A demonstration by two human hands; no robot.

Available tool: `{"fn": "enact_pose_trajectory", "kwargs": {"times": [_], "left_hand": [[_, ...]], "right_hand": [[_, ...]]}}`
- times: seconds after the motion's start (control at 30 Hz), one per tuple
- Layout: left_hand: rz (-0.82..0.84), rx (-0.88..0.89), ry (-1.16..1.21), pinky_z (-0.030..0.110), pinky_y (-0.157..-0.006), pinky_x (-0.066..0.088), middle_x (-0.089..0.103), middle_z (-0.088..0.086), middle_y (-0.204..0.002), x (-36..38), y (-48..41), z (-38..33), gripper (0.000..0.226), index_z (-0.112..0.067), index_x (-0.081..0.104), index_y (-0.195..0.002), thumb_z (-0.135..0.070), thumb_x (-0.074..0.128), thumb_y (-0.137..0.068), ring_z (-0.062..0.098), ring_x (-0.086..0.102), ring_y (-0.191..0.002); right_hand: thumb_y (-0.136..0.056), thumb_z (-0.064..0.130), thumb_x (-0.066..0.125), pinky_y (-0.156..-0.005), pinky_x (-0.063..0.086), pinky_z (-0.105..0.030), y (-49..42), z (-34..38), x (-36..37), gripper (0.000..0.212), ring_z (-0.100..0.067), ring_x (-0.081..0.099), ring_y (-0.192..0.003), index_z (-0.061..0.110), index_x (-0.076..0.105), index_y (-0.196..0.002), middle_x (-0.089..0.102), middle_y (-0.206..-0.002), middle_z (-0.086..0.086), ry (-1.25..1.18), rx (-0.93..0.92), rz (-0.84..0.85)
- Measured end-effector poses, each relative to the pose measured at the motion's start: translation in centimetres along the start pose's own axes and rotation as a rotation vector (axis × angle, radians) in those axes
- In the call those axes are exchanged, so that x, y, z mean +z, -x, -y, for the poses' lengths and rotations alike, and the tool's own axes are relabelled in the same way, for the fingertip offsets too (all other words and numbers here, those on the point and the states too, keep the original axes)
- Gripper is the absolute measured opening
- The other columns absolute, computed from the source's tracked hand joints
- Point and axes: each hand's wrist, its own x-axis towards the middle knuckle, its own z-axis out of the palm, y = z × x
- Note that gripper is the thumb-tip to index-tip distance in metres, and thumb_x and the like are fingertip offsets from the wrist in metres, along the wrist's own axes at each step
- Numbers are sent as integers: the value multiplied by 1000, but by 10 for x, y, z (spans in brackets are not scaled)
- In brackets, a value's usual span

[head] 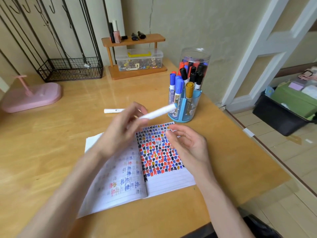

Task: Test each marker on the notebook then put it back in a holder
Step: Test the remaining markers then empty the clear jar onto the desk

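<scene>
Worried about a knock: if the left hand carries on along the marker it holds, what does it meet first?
Probably the blue holder, just past the white marker held by the left hand; depth is unclear.

Head-worn camera looks down, close over notebook (171,179).

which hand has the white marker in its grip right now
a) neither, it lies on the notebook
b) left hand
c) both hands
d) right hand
b: the left hand holds the white marker up over the open notebook, while the right hand beside it has loosely curled fingers and nothing visible in its grip.
</scene>
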Motion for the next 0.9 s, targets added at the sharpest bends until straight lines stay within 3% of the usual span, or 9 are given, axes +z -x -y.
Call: {"fn": "enact_pose_trajectory", "kwargs": {"times": [0.17,0.3,0.4,0.53,0.7,0.9], "left_hand": [[39,34,51,50,-82,54,72,-10,-102,29,30,-13,17,-27,59,-114,-36,65,-101,22,70,-91],[4,-11,-84,44,-74,52,70,-9,-92,27,41,-4,21,-34,63,-114,-50,57,-101,17,65,-77],[-7,17,-189,36,-67,48,66,-5,-77,27,47,-2,22,-31,67,-108,-47,52,-104,16,61,-68],[15,64,-226,17,-71,47,69,-22,-90,36,51,-15,24,-29,67,-117,-46,55,-104,-2,64,-79],[48,83,-328,26,-58,38,52,-10,-70,32,53,-15,39,-23,60,-92,-53,42,-109,16,46,-63],[129,56,-208,25,-55,36,45,-8,-63,24,50,-17,32,-25,57,-86,-44,46,-109,17,41,-59]], "right_hand": [[-92,19,76,-66,52,-22,4,2,-2,11,-8,66,-69,9,77,-96,74,-75,2,-55,-35,73],[-97,21,72,-61,48,-22,5,4,-3,15,-15,59,-63,7,75,-93,70,-73,-6,-59,-43,73],[-96,22,72,-57,47,-24,6,5,0,17,-15,61,-61,5,73,-95,70,-73,-7,-78,-37,66],[-91,24,74,-57,48,-21,6,3,5,26,-15,61,-58,-2,73,-91,69,-67,-8,-86,-47,110],[-96,21,69,-60,54,-27,4,3,1,27,-21,66,-61,-3,74,-85,72,-71,-18,-64,-52,159],[-97,19,67,-63,53,-28,6,7,2,23,-22,64,-64,-1,72,-89,70,-72,-14,-82,-96,205]]}}
